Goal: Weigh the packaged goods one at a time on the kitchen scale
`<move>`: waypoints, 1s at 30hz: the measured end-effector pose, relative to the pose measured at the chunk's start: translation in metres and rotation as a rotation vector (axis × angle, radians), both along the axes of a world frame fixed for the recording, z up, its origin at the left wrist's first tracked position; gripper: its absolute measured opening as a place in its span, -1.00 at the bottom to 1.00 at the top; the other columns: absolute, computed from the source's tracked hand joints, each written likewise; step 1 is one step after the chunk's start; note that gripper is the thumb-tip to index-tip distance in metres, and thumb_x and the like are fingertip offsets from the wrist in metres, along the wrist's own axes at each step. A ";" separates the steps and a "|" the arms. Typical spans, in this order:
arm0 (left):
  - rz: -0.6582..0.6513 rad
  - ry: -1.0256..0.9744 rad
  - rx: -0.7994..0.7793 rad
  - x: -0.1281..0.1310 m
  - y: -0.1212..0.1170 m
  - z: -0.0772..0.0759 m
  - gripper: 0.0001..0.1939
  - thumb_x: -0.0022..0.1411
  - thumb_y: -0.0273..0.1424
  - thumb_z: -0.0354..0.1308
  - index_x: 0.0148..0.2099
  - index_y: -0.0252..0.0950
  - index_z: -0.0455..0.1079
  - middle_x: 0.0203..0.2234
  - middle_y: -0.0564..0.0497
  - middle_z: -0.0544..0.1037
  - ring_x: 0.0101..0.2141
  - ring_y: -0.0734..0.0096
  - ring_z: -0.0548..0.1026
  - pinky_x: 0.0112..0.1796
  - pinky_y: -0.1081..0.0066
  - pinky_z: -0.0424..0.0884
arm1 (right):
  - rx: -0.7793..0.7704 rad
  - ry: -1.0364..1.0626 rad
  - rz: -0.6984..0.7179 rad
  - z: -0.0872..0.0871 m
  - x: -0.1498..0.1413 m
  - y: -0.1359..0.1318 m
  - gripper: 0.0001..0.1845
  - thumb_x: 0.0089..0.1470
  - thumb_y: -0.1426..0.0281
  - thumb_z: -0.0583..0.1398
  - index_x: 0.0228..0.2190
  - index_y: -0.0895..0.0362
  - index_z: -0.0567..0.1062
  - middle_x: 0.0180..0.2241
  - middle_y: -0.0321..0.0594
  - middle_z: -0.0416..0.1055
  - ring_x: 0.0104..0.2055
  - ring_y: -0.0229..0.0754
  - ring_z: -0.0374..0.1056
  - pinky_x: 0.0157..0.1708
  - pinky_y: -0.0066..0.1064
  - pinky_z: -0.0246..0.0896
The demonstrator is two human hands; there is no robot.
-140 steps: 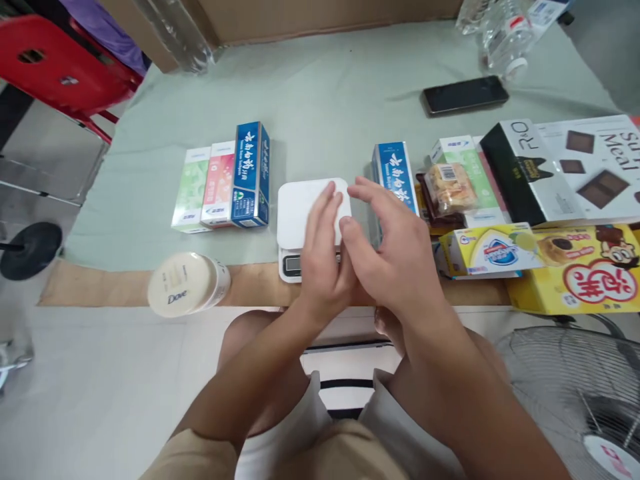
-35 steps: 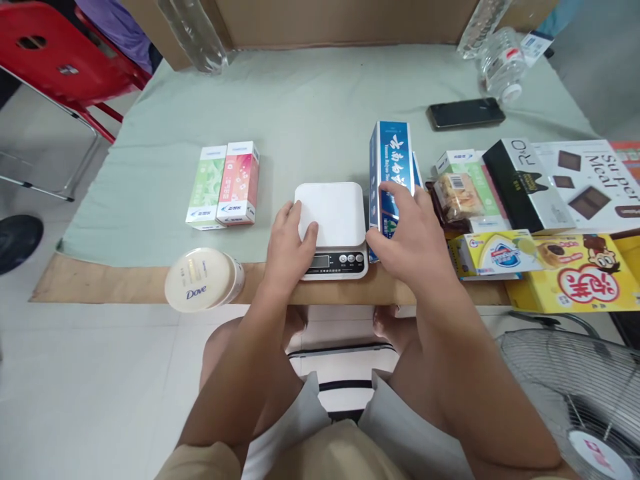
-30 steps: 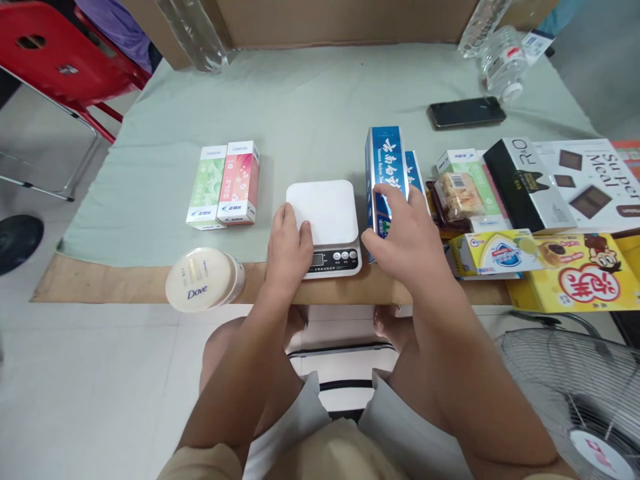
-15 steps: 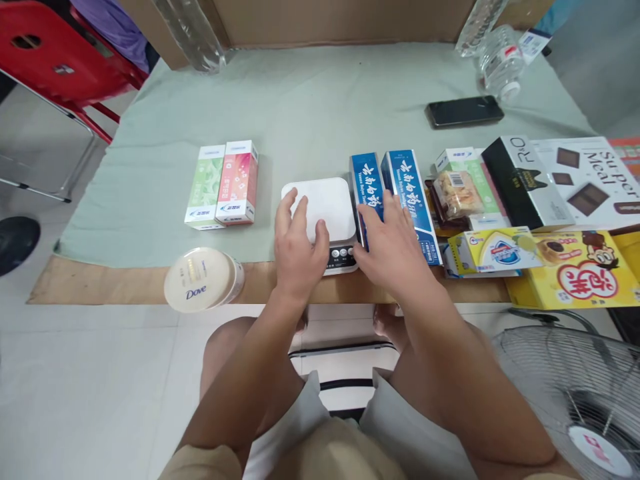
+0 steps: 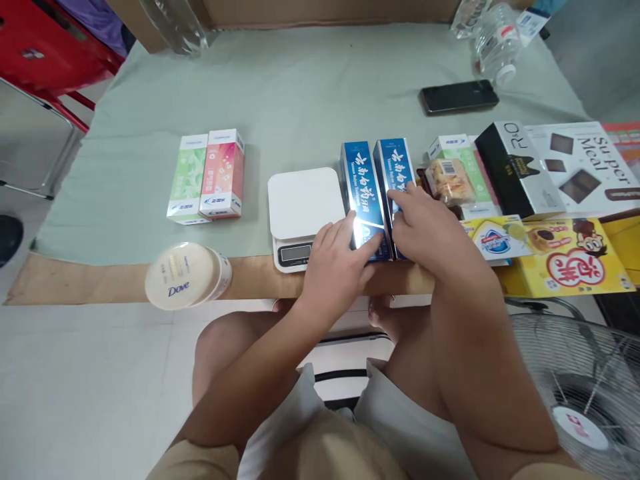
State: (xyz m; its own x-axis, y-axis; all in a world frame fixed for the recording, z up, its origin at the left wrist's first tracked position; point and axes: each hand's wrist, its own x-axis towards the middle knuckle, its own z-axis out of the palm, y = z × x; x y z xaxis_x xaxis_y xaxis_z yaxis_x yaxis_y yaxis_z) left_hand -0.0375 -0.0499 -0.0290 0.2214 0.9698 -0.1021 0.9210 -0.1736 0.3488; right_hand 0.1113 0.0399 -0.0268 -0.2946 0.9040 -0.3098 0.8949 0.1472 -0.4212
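Two blue toothpaste boxes lie side by side right of a white kitchen scale (image 5: 302,203). My left hand (image 5: 338,267) rests its fingers on the near end of the left blue box (image 5: 359,187), fingers stretched out. My right hand (image 5: 427,230) lies on the near end of the right blue box (image 5: 395,163), fingers curled over its top. The scale's platform is bare and its display faces me at the table edge.
A green box (image 5: 187,177) and a pink box (image 5: 223,173) lie left of the scale. A Dove jar (image 5: 185,283) sits at the table edge. Snack boxes (image 5: 560,257) crowd the right; a phone (image 5: 459,97) and bottles (image 5: 493,37) lie farther back. A fan (image 5: 585,393) stands lower right.
My right hand laid the upright blue box down beside the other blue box. My left hand left the scale and moved right onto the left blue box. The camera view shifted slightly.
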 end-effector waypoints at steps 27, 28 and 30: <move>0.090 -0.063 0.117 0.021 -0.003 -0.010 -0.52 0.33 -0.21 0.29 0.22 -0.26 0.48 0.10 -0.23 0.58 0.15 -0.13 0.43 0.31 -0.22 0.24 | 0.019 0.088 -0.082 0.018 -0.020 -0.007 -0.52 0.27 0.21 0.10 0.06 0.22 0.54 0.13 0.19 0.48 0.21 0.30 0.39 0.19 0.15 0.31; 0.090 -0.096 0.117 0.017 -0.001 -0.005 -0.49 0.33 -0.18 0.29 0.23 -0.28 0.46 0.11 -0.24 0.57 0.16 -0.13 0.43 0.30 -0.19 0.26 | 0.039 0.118 -0.094 0.019 -0.021 -0.008 -0.50 0.27 0.22 0.11 0.11 0.22 0.52 0.18 0.19 0.45 0.24 0.28 0.37 0.22 0.15 0.29; 0.091 -0.186 0.113 0.005 0.006 0.005 -0.51 0.33 -0.16 0.25 0.20 -0.29 0.46 0.12 -0.24 0.55 0.17 -0.07 0.45 0.27 -0.07 0.33 | 0.101 0.183 -0.112 0.021 -0.023 -0.008 -0.48 0.26 0.24 0.12 0.16 0.19 0.49 0.21 0.16 0.44 0.27 0.25 0.36 0.27 0.14 0.25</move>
State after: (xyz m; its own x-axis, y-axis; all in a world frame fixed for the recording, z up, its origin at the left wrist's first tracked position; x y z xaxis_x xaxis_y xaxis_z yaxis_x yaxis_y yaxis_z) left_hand -0.0323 -0.0437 -0.0238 0.1370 0.9897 0.0427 0.8561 -0.1400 0.4974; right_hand 0.0879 0.0315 -0.0053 -0.2340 0.9578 -0.1668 0.8179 0.1011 -0.5664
